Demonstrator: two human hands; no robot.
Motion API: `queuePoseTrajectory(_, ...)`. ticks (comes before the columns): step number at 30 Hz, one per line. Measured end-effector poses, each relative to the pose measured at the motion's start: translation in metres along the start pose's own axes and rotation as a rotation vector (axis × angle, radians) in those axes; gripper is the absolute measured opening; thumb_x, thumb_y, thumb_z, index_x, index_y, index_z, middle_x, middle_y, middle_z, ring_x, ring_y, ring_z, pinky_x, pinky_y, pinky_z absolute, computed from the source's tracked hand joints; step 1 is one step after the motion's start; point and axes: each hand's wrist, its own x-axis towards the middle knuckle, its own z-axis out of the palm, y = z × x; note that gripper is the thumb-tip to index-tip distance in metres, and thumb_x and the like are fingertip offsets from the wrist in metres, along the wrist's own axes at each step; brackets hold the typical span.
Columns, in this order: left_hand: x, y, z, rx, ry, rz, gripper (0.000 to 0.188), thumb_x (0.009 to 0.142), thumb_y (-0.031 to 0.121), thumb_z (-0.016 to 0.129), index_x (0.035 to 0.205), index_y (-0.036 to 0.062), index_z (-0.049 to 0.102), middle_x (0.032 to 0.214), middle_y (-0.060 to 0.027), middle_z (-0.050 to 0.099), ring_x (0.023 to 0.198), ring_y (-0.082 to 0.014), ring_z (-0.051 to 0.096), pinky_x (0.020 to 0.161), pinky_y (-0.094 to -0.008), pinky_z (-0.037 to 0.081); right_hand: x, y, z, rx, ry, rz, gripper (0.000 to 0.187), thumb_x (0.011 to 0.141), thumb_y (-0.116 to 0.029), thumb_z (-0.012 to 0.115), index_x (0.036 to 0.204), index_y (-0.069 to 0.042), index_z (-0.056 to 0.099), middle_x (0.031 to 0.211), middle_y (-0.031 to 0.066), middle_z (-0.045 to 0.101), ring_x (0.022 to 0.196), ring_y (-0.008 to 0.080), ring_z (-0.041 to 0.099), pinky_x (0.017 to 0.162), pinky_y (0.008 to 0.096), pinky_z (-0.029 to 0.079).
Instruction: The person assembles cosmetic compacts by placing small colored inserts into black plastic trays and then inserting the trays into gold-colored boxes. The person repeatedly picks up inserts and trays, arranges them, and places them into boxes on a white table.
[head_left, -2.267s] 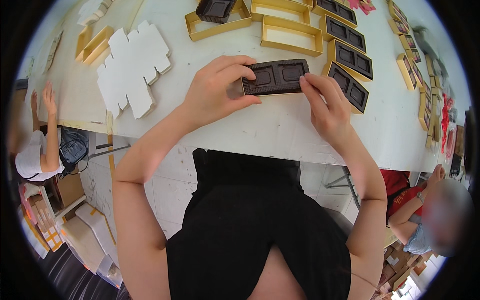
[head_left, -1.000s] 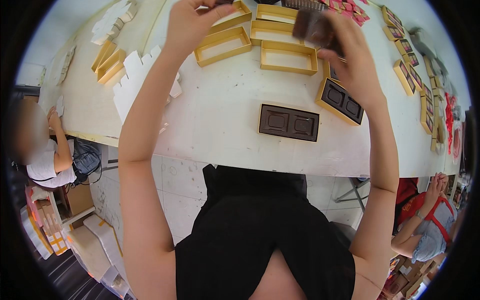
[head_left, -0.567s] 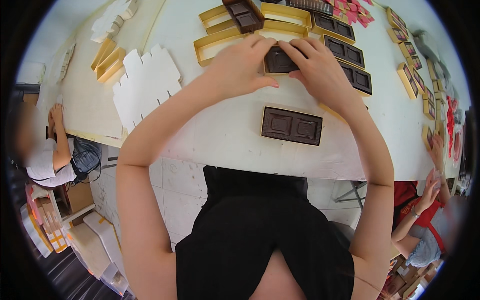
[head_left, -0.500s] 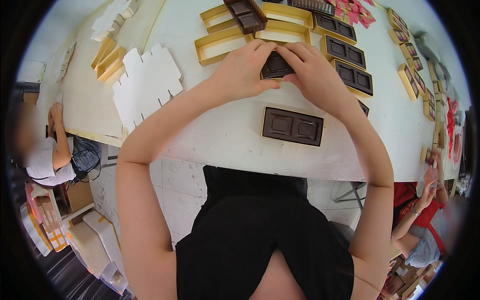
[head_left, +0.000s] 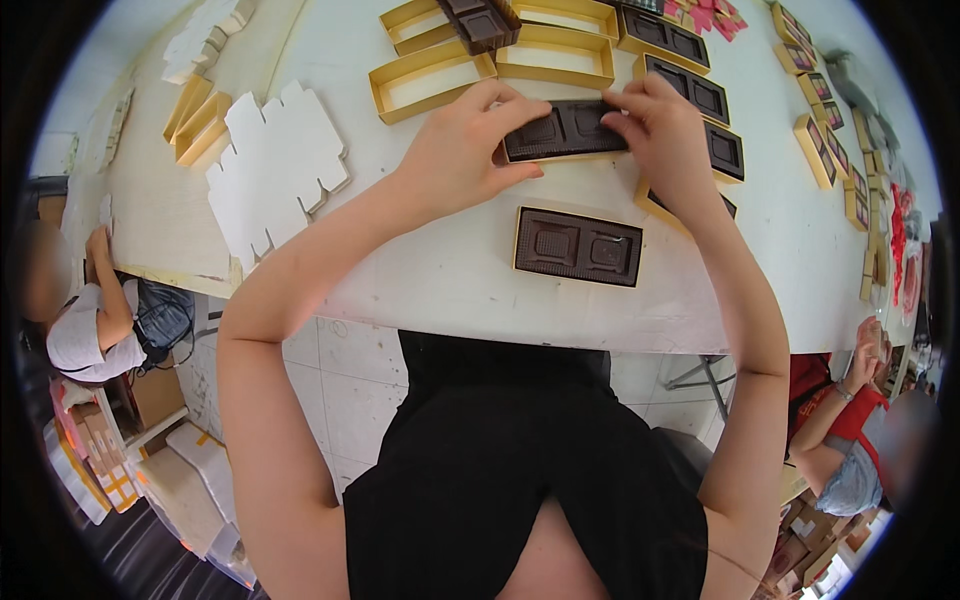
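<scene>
Between my hands a dark brown plastic tray (head_left: 568,130) with two square hollows sits in a shallow gold-edged box. My left hand (head_left: 465,150) grips the left end, its thumb along the near side and its fingers over the far corner. The fingers of my right hand (head_left: 655,130) are closed at the tray's right end. Nearer to me lies another gold box (head_left: 580,247) fitted with a brown tray. Beyond my left hand stand gold boxes (head_left: 430,82) with pale insides, and a loose brown tray (head_left: 480,24) rests across them.
Several filled gold boxes (head_left: 690,92) run down the right of my hands. Flat white card blanks (head_left: 280,165) lie at the left, beside gold frames (head_left: 203,130). Pink-red pieces (head_left: 708,18) are at the far side. One person (head_left: 100,320) works at the left, another (head_left: 855,430) at the right.
My hands have moved apart, the right one to the tray's right end, so more of the tray shows. The view has shifted slightly.
</scene>
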Motion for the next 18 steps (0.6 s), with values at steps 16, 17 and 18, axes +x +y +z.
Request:
queuePoseTrajectory(16,0.070,-0.030,-0.056,0.405,0.321,0.111,0.028,0.090,0.026,0.072,0.106,0.0032,0.066,0.102,-0.0069,0.069,0.083,-0.0147,0.065,0.072,-0.0276,0.053,-0.014,-0.017,-0.009,-0.550,-0.190,-0.455,0.077,0.089,-0.033,0.067,0.149,-0.002,0.032,0.153,0.0162,0.036,0.141,0.0359,0.034,0.118,0.0473,0.027)
queuePoseTrajectory(17,0.077,-0.024,-0.060,-0.085,0.156,-0.055,0.025,0.093,0.026,0.070,0.103,0.0039,0.067,0.096,-0.0051,0.069,0.081,-0.0131,0.063,0.072,-0.0267,0.053,-0.007,-0.015,-0.011,-0.446,0.038,-0.502,0.077,0.086,-0.029,0.071,0.148,-0.002,0.034,0.152,0.0163,0.038,0.140,0.0357,0.036,0.117,0.0452,0.029)
queuePoseTrajectory(18,0.086,-0.017,-0.065,-0.543,0.091,-0.276,0.022,0.095,0.026,0.069,0.100,0.0047,0.068,0.091,-0.0033,0.068,0.078,-0.0114,0.061,0.073,-0.0258,0.053,0.001,-0.013,-0.013,-0.338,0.265,-0.545,0.078,0.084,-0.026,0.074,0.148,-0.003,0.035,0.151,0.0164,0.039,0.139,0.0355,0.037,0.116,0.0432,0.031)
